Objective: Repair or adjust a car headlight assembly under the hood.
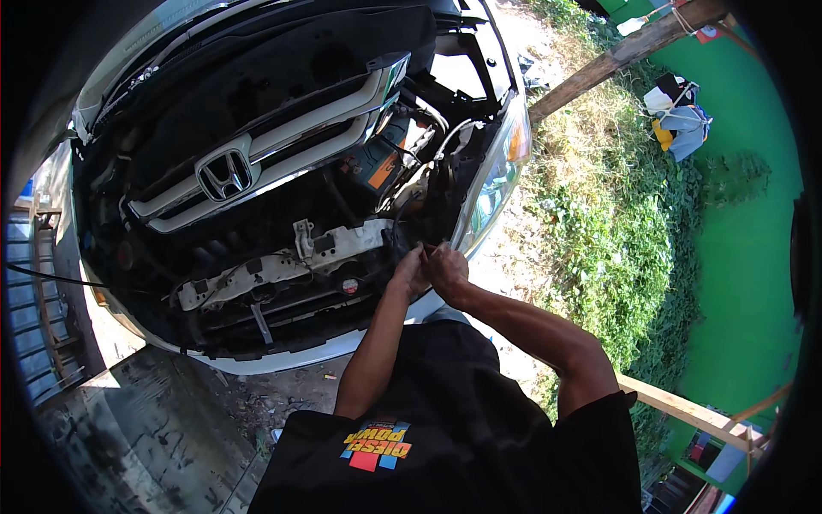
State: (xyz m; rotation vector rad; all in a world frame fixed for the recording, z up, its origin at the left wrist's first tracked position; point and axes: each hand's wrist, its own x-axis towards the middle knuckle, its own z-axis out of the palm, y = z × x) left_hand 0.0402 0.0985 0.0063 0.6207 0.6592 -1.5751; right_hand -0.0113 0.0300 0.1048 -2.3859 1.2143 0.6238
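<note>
My left hand [412, 272] and my right hand [447, 269] meet at the front right corner of a car's open engine bay, beside the headlight [492, 194]. Both hands have curled fingers around something small and dark that I cannot make out. Just to their left runs a pale, worn metal crossmember [235, 276] with a bracket on it. A silver and black grille [300, 146] with a badge lies across the engine bay. Behind the hands sit a dark battery with an orange label [381, 171] and some hoses [441, 120].
A wooden pole [616, 56] leans at upper right over grass and weeds [616, 248] beside a green wall [745, 257]. Bags and cloths [681, 120] lie by it. A timber beam [676, 407] is at lower right, corrugated metal [30, 308] and a dark board [137, 411] at left.
</note>
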